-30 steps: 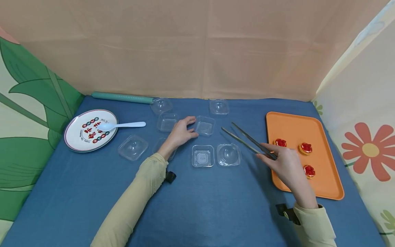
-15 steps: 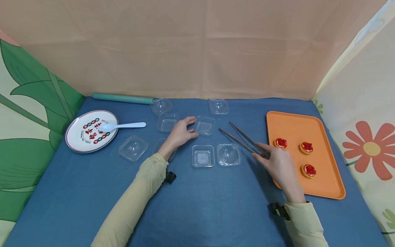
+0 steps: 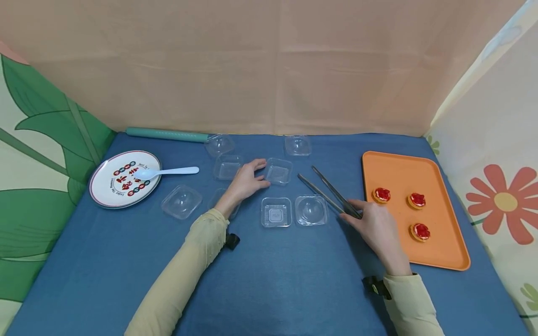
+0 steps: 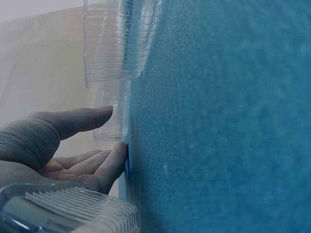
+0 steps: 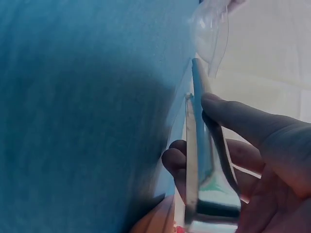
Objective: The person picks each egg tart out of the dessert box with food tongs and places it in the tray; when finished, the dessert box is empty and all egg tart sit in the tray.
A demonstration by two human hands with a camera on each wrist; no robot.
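Observation:
My right hand (image 3: 375,226) grips a pair of metal tongs (image 3: 351,208) by their closed end. The tongs' two arms are spread and point forward-left, low above the blue cloth. In the right wrist view the thumb presses one side of the tongs (image 5: 209,160). My left hand (image 3: 244,183) reaches among the clear plastic boxes, its fingers extended and nothing between them. Its fingertips are right at the left edge of a small clear box (image 3: 279,171). An opened clear box (image 3: 276,213) lies with its domed lid (image 3: 311,210) beside it, near the tongs.
An orange tray (image 3: 445,252) at the right holds three red-topped tarts (image 3: 420,232). Other clear boxes (image 3: 181,201) lie around my left forearm and at the back. At the left stands a white plate (image 3: 101,186) with a white spoon (image 3: 178,171). A teal rolling pin (image 3: 167,134) lies along the back edge.
My right hand has drawn left and slightly down with the tongs, so the tray's front tart shows fully. The left hand stays in place.

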